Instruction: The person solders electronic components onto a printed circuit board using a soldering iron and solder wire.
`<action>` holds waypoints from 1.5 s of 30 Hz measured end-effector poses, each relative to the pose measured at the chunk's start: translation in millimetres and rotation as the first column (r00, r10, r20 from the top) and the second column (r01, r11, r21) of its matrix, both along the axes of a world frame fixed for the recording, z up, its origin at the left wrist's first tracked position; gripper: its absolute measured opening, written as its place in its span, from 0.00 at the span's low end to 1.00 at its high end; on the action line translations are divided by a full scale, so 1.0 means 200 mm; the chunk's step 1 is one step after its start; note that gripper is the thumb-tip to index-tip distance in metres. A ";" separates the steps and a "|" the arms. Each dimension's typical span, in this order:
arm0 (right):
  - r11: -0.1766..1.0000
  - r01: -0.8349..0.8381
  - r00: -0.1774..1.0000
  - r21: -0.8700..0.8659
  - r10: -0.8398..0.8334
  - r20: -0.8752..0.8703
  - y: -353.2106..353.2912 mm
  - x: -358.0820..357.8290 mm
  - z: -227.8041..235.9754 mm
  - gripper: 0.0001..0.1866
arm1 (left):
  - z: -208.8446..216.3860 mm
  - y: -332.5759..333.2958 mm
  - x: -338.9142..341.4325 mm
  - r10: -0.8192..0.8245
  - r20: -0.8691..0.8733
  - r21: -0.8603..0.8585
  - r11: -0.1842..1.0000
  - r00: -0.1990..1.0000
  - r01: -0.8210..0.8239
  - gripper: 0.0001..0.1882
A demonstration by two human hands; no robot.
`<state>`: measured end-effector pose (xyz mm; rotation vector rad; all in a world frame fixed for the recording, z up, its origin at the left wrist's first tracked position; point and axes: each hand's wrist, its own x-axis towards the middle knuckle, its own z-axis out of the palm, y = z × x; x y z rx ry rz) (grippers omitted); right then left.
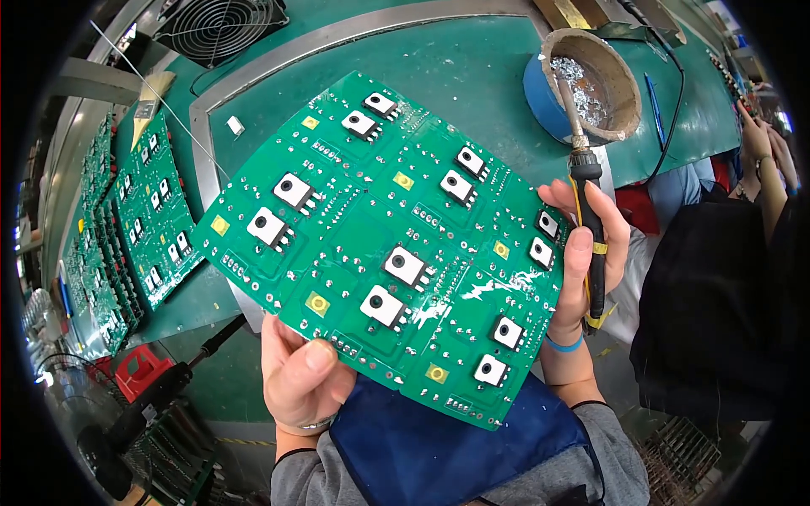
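I hold a large green circuit board (pixel 363 223) tilted up in front of me, its face dotted with solder joints and several white-and-black components in pairs. My left hand (pixel 304 371) pinches its lower left edge, thumb on top. At the right edge, my right hand (pixel 603 236) grips the board and also a black-handled soldering iron (pixel 594 228). The iron points away from me, and in this view its metal tip overlaps a round blue-sided pot (pixel 544 97) with silvery solder scraps inside. Most of my fingers behind the board are hidden.
Further boards (pixel 156 211) stand stacked at the left beside a brush (pixel 152 101). A round fan grille (pixel 221 29) is at the far left. A thin wire (pixel 160 97) slants down to the board's left edge. A red holder (pixel 142 371) sits lower left. Another person's hands (pixel 764 143) show far right.
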<state>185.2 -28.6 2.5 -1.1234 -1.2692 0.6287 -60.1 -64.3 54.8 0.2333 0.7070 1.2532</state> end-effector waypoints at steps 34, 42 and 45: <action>1.000 0.025 0.999 -0.014 -0.025 0.044 0.01 -0.02 -0.05 0.19 | -0.05 0.00 0.00 -0.024 -0.204 0.088 0.995 0.979 0.043 0.30; 1.000 0.023 0.997 0.006 -0.023 0.080 0.01 -0.02 -0.06 0.19 | -0.07 0.00 0.00 -0.005 -0.203 0.079 0.997 0.979 0.021 0.28; 1.000 0.025 0.994 0.020 -0.026 0.104 0.01 -0.01 -0.05 0.19 | -0.07 0.01 0.00 -0.001 -0.174 0.078 0.997 0.985 0.015 0.28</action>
